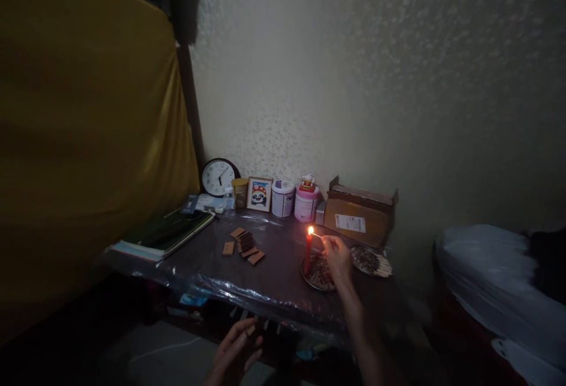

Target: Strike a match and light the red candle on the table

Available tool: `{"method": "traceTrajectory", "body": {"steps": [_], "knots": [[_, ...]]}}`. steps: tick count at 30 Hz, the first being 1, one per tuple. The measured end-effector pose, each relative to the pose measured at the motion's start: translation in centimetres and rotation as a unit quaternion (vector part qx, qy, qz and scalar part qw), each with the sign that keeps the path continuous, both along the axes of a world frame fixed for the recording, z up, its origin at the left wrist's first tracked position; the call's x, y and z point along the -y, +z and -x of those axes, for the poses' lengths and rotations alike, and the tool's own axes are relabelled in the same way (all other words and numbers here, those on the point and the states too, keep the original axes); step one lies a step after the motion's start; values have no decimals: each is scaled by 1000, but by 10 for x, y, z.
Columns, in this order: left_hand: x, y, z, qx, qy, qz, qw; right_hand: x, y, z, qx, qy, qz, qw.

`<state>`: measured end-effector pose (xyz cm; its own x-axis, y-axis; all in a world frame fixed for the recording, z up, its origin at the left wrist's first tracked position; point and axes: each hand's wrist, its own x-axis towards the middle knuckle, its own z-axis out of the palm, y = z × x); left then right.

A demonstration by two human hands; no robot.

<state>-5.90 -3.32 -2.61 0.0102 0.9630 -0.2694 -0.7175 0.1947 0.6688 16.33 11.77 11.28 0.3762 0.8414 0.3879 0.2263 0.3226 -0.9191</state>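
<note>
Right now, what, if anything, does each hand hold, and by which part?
Right hand: a pale wooden matchstick, by the end away from the bright flame. Left hand: apparently a flat brown piece; grip unclear.

The clock (pixel 219 177) bears hour numerals, with 12 at the top.

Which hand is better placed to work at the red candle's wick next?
Probably the right hand: it holds a matchstick at the flame atop the red candle. The left hand is farther off, in front of the table.
</note>
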Motion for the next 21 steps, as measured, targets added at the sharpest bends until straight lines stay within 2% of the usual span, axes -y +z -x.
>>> {"method": "traceTrajectory", "body": {"steps": [4,9,13,17,21], "knots": [[3,5,0,-3,-5,-2,1000,10,14,-4,-24,40,-5,999],[5,9,-1,-5,-3,-3,1000,37,35,-11,-47,136,-25,989],[4,6,0,-15,-11,-5,1000,47,31,-13,-13,218,11,976],[5,8,0,-15,-10,-12,1000,52,27,-17,-29,207,9,978],[4,8,0,-15,-9,-13,1000,59,29,-17,-29,240,8,970]]}}
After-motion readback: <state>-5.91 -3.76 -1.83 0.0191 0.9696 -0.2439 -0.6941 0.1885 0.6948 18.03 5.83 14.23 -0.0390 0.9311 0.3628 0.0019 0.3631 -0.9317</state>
